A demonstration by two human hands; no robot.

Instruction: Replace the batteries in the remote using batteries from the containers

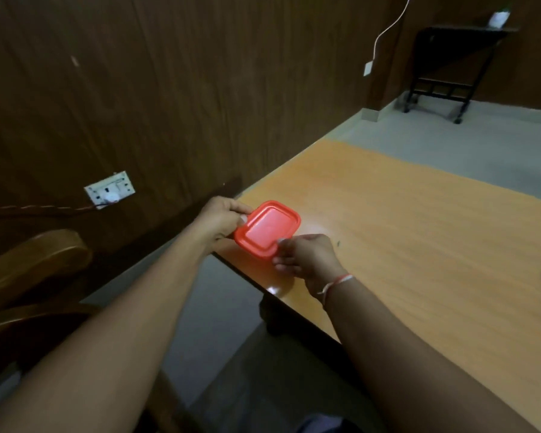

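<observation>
Both arms reach forward from the near edge toward the near left corner of the orange bench (pixel 403 232). Between the hands sits a red-lidded container (pixel 267 229), lid on, at or just above that corner. The left hand (pixel 221 221) grips its far left end, fingers curled over the rim. The right hand (pixel 306 254) pinches the near right corner, thumb on the lid's edge. A thread band (pixel 336 284) circles the right wrist.

You are working in dim, warm light; a glare spot is shining on the table (pixel 388 232) near its left corner, the whole view is looking soft, and the edges are bending outward.
</observation>
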